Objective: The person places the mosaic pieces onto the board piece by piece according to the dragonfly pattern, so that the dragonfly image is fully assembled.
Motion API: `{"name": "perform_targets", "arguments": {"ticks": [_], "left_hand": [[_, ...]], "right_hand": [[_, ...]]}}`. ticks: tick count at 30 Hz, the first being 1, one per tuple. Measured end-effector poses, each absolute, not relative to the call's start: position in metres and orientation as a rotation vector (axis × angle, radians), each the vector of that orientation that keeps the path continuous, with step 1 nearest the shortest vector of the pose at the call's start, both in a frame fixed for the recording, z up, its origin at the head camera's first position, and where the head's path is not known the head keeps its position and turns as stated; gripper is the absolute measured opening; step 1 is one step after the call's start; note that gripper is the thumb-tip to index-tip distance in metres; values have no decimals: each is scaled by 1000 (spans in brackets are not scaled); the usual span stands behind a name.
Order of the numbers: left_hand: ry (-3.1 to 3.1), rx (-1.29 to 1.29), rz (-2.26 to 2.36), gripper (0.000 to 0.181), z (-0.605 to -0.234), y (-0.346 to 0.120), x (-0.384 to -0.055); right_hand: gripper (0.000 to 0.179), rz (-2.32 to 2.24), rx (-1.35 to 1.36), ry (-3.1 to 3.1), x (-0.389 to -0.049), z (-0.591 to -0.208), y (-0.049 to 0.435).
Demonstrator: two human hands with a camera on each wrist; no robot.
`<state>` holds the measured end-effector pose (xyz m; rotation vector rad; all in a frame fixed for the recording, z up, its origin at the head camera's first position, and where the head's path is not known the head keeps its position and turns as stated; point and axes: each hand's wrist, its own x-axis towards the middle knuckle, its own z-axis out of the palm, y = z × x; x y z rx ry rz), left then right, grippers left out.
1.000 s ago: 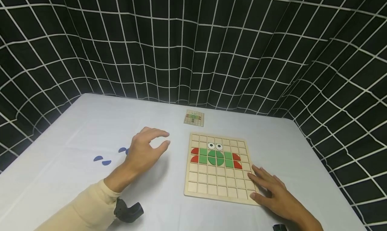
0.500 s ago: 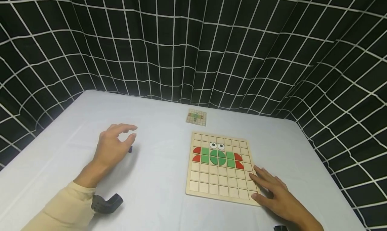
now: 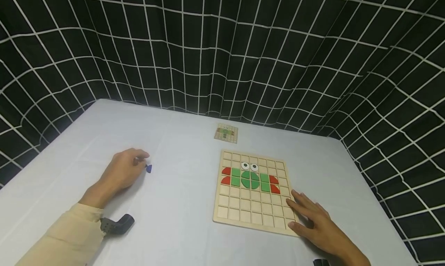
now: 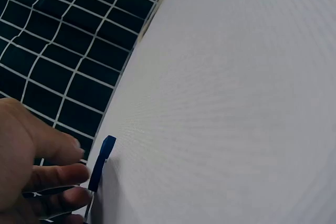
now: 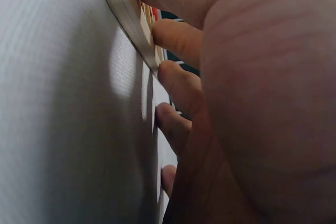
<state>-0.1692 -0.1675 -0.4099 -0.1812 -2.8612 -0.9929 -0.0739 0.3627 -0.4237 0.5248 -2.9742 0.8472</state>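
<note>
My left hand point(image 3: 123, 172) is low over the left of the white table, thumb and forefinger bent and a little apart. Right at its fingertips lies a small blue piece point(image 3: 149, 168). In the left wrist view blue pieces point(image 4: 98, 169) appear edge-on beside the fingers, and whether they touch is unclear. My right hand point(image 3: 314, 223) has its fingers spread, resting on the lower right edge of a wooden grid board point(image 3: 240, 212). On the board sit green pieces point(image 3: 250, 180), red pieces point(image 3: 226, 180) and two white eye pieces point(image 3: 245, 166).
Behind the board lies a small pattern card point(image 3: 226, 133) with a similar picture. A black curtain with white grid lines point(image 3: 194, 57) hangs round the table's back and sides. A dark wrist device point(image 3: 118, 224) sticks out from the left sleeve point(image 3: 66, 235).
My left hand has moved left and then down over the blue pieces, and its thumb and forefinger have drawn closer. The right hand stays at the board's edge.
</note>
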Motion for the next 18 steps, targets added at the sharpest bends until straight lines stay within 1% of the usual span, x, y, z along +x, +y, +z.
{"name": "perform_targets", "arguments": {"ticks": [7, 13, 18], "left_hand": [[-2873, -234, -1035, 36, -411, -167, -169], [-2899, -210, -1068, 36, -410, -168, -169], [-2951, -242, -1030, 39, -416, -169, -169]], "right_hand": [[54, 841, 528, -2966, -72, -424, 363], [55, 847, 511, -2995, -75, -421, 362], [57, 875, 478, -3030, -75, -419, 361]]}}
